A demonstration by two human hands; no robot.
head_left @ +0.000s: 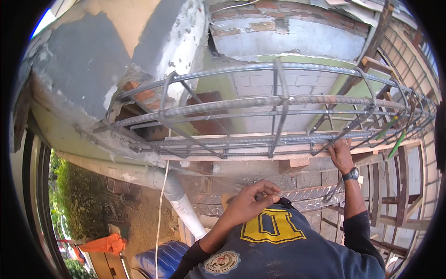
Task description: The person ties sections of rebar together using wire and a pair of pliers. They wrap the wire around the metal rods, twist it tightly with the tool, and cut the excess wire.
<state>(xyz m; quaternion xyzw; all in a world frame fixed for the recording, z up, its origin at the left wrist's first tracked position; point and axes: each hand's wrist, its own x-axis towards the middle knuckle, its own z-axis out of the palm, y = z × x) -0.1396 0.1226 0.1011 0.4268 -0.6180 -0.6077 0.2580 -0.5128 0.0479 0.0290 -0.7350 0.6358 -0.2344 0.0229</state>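
Observation:
A long rebar cage [213,106], made of ribbed bars with bent stirrups, spans the view in front of me. Its left end reaches a broken concrete and plaster wall. My right hand [341,155], with a dark watch [351,174] on the wrist, is closed at the cage's lower bar, right of the middle; some fingertips are hidden behind the steel. In front of my chest, below the cage, my left hand [254,200] is held with curled fingers and the thumb close to them. Whatever lies between those fingers is too small to make out.
Green strips [396,145] hang at the cage's right end. Wooden boards [255,152] run under it. A white cord [161,200] drops past a grey pipe [169,186]. Timber framing [402,190] stands at right. An orange cloth [104,244] and blue striped item [160,260] lie below left.

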